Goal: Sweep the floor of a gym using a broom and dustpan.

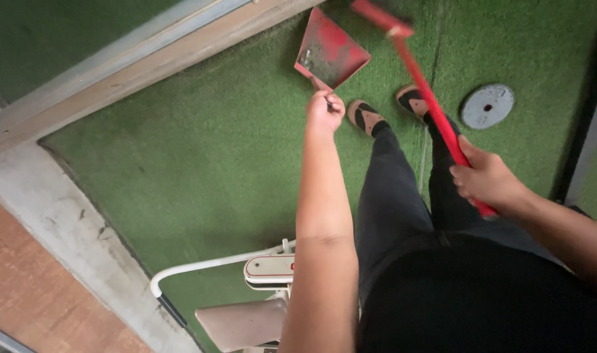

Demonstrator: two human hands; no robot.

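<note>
Green turf (200, 150) | dustpan (330, 52) mouth faces away | broom handle (436, 114) slants forward-left

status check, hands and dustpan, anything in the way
Left hand gripping red dustpan handle. Right hand on red broom handle. Grey weight plate lying nearby.

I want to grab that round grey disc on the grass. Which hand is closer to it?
Right. The right hand, gripping the red broom handle, is just below the grey disc. The left hand, holding the red dustpan, is farther off, across both feet.
</note>
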